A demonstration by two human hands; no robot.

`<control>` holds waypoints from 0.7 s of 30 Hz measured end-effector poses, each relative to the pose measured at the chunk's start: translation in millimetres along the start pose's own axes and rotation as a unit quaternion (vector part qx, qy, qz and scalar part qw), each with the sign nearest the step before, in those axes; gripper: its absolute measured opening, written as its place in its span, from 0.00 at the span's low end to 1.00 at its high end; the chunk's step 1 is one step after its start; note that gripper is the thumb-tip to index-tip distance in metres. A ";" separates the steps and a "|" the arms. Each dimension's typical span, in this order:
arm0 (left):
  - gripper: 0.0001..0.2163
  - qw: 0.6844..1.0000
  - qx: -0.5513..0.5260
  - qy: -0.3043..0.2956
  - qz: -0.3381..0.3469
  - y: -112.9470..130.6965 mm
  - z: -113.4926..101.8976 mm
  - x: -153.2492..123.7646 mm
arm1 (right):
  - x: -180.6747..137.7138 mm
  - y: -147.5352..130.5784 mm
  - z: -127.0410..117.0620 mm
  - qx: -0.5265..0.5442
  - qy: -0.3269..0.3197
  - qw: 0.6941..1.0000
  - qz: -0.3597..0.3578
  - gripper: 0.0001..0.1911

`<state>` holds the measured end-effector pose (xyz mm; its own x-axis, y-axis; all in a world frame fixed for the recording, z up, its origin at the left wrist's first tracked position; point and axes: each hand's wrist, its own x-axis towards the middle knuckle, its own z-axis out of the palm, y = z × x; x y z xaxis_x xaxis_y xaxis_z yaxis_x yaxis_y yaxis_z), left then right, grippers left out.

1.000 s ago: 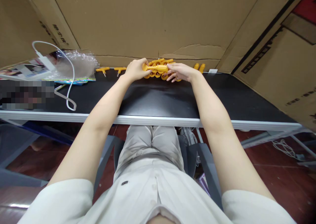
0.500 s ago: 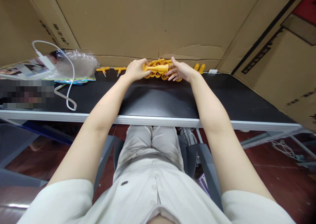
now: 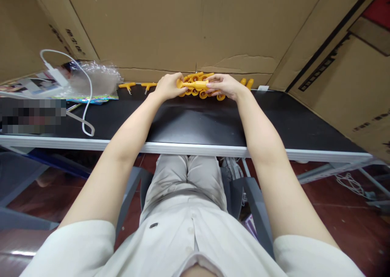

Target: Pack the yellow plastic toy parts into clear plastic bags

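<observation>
A yellow plastic piece with a thick ribbed barrel and a thinner neck (image 3: 199,85) lies level between my hands, above the back of the table. My left hand (image 3: 167,86) is closed on its narrow left end, where a rounded yellow part shows at the fingertips. At the barrel's right end, the thumb and fingers of my right hand (image 3: 224,86) pinch the tip. Behind and below the held piece sit several yellow plastic parts with round open ends (image 3: 221,97), partly covered by my hands.
Two yellow T-shaped handles with metal tips (image 3: 127,86) lie left of my left hand. Yellow rounded parts (image 3: 250,83) stand on the right. A clear plastic bag (image 3: 94,79) and a white cable (image 3: 90,102) occupy the left. Cardboard (image 3: 170,29) walls the black table's (image 3: 195,126) back.
My right hand's spread fingers have closed in on the right end of the yellow piece. My left hand keeps its grip in almost the same place.
</observation>
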<state>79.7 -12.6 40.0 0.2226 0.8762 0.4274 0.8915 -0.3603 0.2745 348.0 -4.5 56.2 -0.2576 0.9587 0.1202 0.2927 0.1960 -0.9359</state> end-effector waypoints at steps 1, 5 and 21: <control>0.21 1.000 -0.001 0.000 0.001 0.7 -0.2 -0.4 | -1.1 -1.6 1.9 0.002 0.002 1.000 0.003 0.14; 0.21 1.000 -0.003 0.001 0.004 2.8 -1.0 -1.4 | -7.0 -8.2 8.1 0.015 0.006 1.000 0.011 0.12; 0.30 1.000 -0.021 -0.008 0.014 -2.3 1.3 -0.4 | -0.2 -4.5 14.8 0.077 0.028 0.997 -0.015 0.16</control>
<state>78.1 -11.7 38.1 0.2531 0.8707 0.4218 0.8678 -0.3971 0.2989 333.1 -8.6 55.5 -0.2113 0.9636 0.1637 0.1399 0.1955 -0.9707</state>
